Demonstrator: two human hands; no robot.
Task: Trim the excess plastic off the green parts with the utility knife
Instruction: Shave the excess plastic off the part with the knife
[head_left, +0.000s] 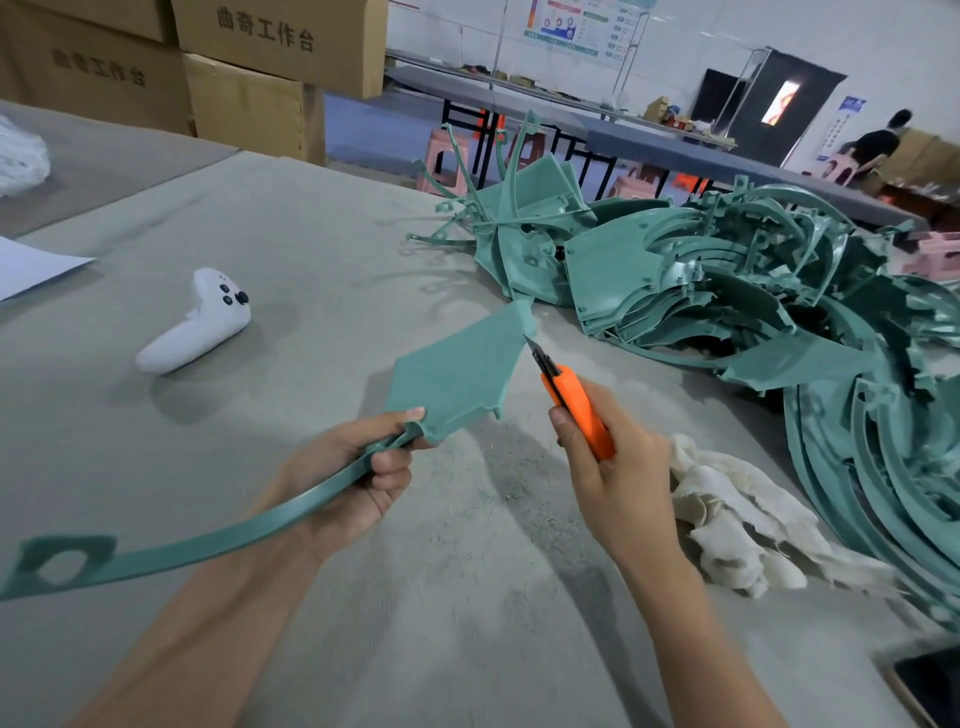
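My left hand grips a green part where its flat, fan-shaped plate narrows into a long curved strip; the strip runs down to the left and ends in a holed tab. My right hand holds an orange utility knife. Its blade tip touches the plate's right edge near the upper corner. A large heap of green parts lies on the table to the right.
The grey felt-covered table carries a white game controller, a white sheet at the left edge, and crumpled white gloves beside my right wrist. A phone lies bottom right. Cardboard boxes stand behind; plastic shavings dot the cloth.
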